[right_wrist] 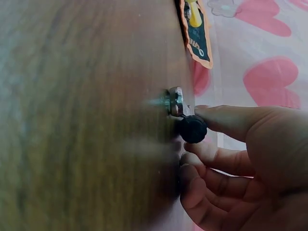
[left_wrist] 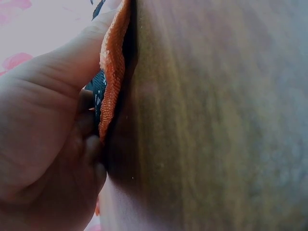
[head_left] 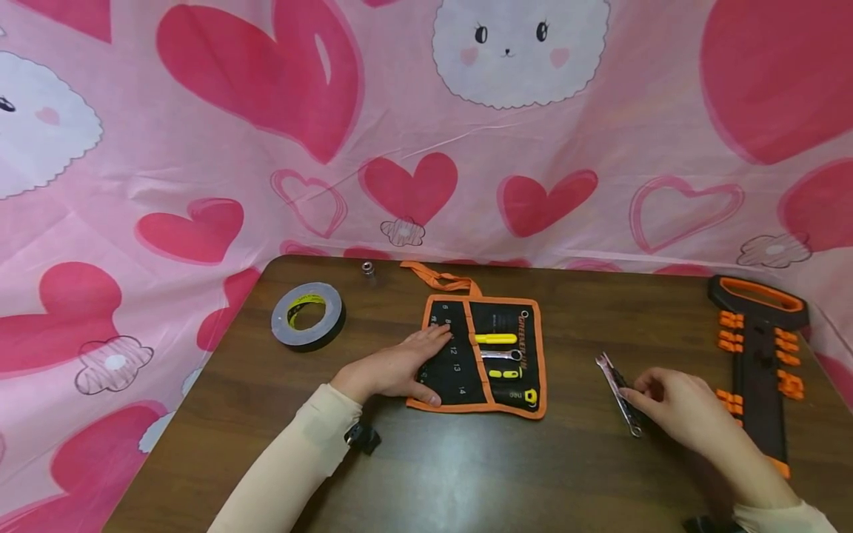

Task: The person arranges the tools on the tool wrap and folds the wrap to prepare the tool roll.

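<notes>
My left hand [head_left: 406,363] rests flat on the numbered side of a black tool pouch [head_left: 460,385] with orange trim, thumb along its near edge. In the left wrist view the orange border [left_wrist: 113,82] lies beside the hand. Yellow-handled tools [head_left: 496,339] and a wrench's ring end [head_left: 512,355] show in the pouch's right-hand slots. To the right, my right hand [head_left: 676,407] pinches a black-handled tool [right_wrist: 193,129] between thumb and fingers, low over the table. A silver wrench [head_left: 617,396] lies right alongside it. The black tool's full shape is hidden.
A grey tape roll [head_left: 320,337] lies at the left of the wooden table [head_left: 466,474]. Near the back edge stands a small metal socket [head_left: 368,269]. A black rack [head_left: 760,392] with orange clips and a handle lies at the right. A pink heart-print cloth [head_left: 466,133] hangs behind.
</notes>
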### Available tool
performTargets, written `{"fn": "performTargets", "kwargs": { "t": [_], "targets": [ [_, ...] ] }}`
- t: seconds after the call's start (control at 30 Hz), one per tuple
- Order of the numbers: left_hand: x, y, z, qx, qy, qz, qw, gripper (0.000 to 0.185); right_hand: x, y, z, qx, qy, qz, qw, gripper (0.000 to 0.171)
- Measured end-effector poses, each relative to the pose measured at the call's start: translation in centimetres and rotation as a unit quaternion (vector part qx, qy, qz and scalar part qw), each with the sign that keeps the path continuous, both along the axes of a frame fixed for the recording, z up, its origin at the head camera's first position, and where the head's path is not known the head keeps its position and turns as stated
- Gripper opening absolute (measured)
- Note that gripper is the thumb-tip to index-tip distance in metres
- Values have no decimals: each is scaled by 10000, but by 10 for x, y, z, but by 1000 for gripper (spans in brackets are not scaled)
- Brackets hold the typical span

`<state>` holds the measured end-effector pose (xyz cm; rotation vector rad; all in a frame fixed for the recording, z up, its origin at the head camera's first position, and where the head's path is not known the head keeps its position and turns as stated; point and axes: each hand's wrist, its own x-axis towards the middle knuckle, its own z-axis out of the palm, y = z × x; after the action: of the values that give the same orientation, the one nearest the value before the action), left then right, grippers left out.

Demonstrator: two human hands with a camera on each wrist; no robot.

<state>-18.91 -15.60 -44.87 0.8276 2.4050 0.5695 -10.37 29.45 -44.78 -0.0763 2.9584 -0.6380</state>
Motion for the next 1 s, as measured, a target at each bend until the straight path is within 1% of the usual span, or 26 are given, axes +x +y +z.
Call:
{"fn": "performTargets", "kwargs": {
  "t": [0.1,0.27,0.4,0.5,0.67,0.77,1.0],
  "targets": [
    [0,0,0,8,-2,-5,10000,114,0,0,0,29,-74,-26,10000,26],
    [1,1,2,17,-47,21,10000,113,-1,1,-1,4,-67,-46,10000,26],
    [2,1,3,15,-71,23,10000,113,-1,1,0,-28,-117,-159,9998,25],
    [2,1,3,8,-72,47,10000,113,-1,2,-2,-107,13,-192,9998,25],
    [3,1,4,-14,-47,55,10000,113,-1,2,-3,-200,442,-188,9986,21],
    [3,0,4,-30,-36,26,10000,114,0,2,-2,-254,614,-174,9976,18],
    [1,0,8,-59,38,-100,9999,111,-4,0,2,-407,741,-172,9963,18]
  ]
}}
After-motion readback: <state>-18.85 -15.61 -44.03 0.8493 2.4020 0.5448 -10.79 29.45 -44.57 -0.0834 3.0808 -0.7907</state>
